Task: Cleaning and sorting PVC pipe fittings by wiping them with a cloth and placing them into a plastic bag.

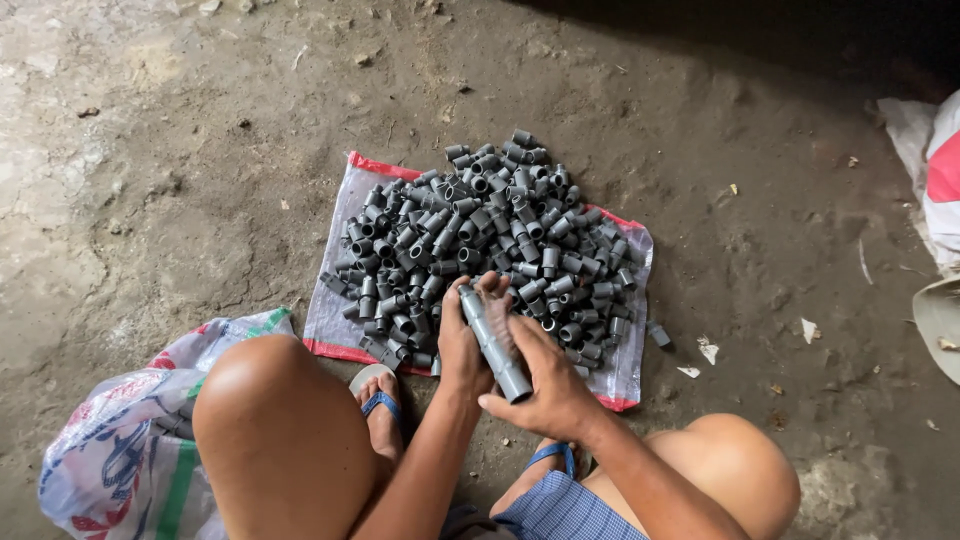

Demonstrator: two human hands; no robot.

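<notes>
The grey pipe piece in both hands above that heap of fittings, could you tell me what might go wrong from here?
1. The grey pipe piece juts beyond the right hand and left hand; it could slip into the heap of fittings.
2. Fittings at the edge of the plastic sheet may roll onto the dirt floor; one already lies off it.

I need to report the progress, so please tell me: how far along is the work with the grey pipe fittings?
Done: hard to judge; the printed sack by the left knee is open, but its contents cannot be made out. In hand: both hands, left hand and right hand, grip a row of grey fittings joined into one long piece. Left: a large pile of loose fittings lies on the plastic sheet, so most seems undone.
</notes>
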